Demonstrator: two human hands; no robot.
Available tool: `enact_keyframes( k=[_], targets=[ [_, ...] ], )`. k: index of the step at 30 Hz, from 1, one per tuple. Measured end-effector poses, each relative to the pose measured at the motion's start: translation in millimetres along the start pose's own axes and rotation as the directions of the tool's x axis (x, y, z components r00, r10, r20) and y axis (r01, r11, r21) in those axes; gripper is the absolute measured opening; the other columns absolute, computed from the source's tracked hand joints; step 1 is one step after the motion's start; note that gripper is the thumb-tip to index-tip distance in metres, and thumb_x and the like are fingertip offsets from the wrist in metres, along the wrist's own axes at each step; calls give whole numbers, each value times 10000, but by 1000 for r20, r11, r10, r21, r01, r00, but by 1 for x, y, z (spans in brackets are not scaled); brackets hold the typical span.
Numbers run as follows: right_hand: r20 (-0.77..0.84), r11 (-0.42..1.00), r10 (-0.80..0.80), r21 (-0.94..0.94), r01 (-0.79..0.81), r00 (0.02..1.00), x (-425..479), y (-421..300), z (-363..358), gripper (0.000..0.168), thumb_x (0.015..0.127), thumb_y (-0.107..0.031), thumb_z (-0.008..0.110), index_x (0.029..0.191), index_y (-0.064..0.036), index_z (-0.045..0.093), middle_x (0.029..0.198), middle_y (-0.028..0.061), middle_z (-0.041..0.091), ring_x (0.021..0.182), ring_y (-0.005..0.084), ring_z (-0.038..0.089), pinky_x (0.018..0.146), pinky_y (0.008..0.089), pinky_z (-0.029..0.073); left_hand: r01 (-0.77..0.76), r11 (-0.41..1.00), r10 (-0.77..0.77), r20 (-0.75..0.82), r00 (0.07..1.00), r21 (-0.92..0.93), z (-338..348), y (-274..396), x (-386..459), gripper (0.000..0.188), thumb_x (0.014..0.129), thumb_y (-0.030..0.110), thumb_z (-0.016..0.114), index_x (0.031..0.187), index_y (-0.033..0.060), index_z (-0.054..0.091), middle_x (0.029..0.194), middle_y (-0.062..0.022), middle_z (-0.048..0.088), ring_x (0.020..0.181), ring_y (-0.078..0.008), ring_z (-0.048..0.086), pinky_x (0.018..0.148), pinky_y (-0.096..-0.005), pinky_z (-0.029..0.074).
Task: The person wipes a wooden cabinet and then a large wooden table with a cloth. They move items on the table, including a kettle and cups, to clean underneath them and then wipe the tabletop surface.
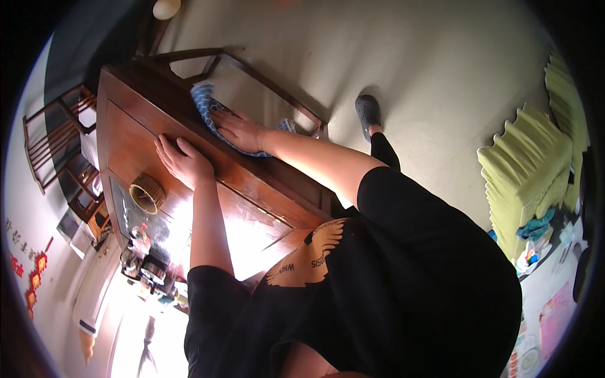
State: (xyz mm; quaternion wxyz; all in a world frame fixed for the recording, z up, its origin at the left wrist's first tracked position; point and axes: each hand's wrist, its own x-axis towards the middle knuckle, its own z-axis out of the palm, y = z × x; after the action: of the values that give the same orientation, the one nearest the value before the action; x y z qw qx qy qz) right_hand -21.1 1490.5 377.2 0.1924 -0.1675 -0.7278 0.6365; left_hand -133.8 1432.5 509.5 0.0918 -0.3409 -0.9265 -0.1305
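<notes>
My left hand (185,163) lies palm down near the edge of a brown wooden table (137,146), fingers apart and nothing in it. My right hand (237,132) presses a blue patterned cloth (204,101) against the table's side, just below the top's edge. One end of the cloth sticks out beyond my fingertips, and the rest runs under the palm and forearm. Both arms reach forward from a black T-shirt. A round woven-looking container (153,191) stands on the tabletop, left of my left forearm.
Wooden rails (279,90) run low beside the table. On the floor is a foot in a dark clog (367,113). Glassware and pots (142,257) crowd the table's dark inset. A slatted wooden chair (59,130) stands beyond; yellow-green fabric (524,165) covers furniture at right.
</notes>
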Motion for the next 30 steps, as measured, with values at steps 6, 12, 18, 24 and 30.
enact_keyframes(
  k=[6, 12, 18, 24, 30],
  targets=[
    [168, 999, -31, 45, 23, 985, -152, -8, -36, 522, 1021, -221, 493, 1464, 32, 380, 1557, 236, 314, 1479, 383, 252, 1214, 517, 212, 5, 1000, -5, -1, 1000, 5, 0, -11, -8, 499, 1021, 309, 472, 1409, -3, 504, 1496, -206, 452, 1382, -383, 417, 1153, -470, 335],
    [94, 999, 46, 18, -48, 995, -159, -22, -35, 249, 925, -140, 573, 1119, 12, 608, 1085, 208, 560, 1111, 395, 499, 1078, 519, 338, 53, 998, -53, 23, 998, -18, -4, -2, -8, 506, 1028, 312, 455, 1441, 19, 478, 1510, -200, 439, 1392, -373, 410, 1169, -462, 308],
    [50, 987, 28, -156, -20, 998, 49, 27, 8, 427, 1011, -285, 405, 1334, -42, 544, 1441, 182, 494, 1424, 336, 360, 1179, 522, 245, 50, 999, -49, 17, 999, -12, -6, 0, -9, 483, 1023, 273, 461, 1436, 25, 487, 1511, -195, 442, 1403, -360, 406, 1175, -440, 296],
    [-110, 979, -25, 197, 46, 994, 175, 21, 27, 499, 1015, -298, 438, 1453, -60, 457, 1562, 188, 359, 1470, 363, 282, 1202, 470, 217, 26, 999, -25, 6, 1000, -27, -3, 3, -2, 471, 999, 230, 467, 1421, 23, 505, 1493, -212, 460, 1398, -393, 404, 1176, -476, 291],
    [245, 801, 72, 564, -202, 967, 8, -6, -27, 480, 1066, -149, 423, 1516, 0, 349, 1606, 147, 306, 1506, 245, 237, 1228, 362, 166, 86, 996, -88, 43, 995, 33, -10, -1, -10, 504, 989, 221, 460, 1442, 1, 465, 1506, -218, 439, 1406, -389, 394, 1165, -478, 308]
  ],
)
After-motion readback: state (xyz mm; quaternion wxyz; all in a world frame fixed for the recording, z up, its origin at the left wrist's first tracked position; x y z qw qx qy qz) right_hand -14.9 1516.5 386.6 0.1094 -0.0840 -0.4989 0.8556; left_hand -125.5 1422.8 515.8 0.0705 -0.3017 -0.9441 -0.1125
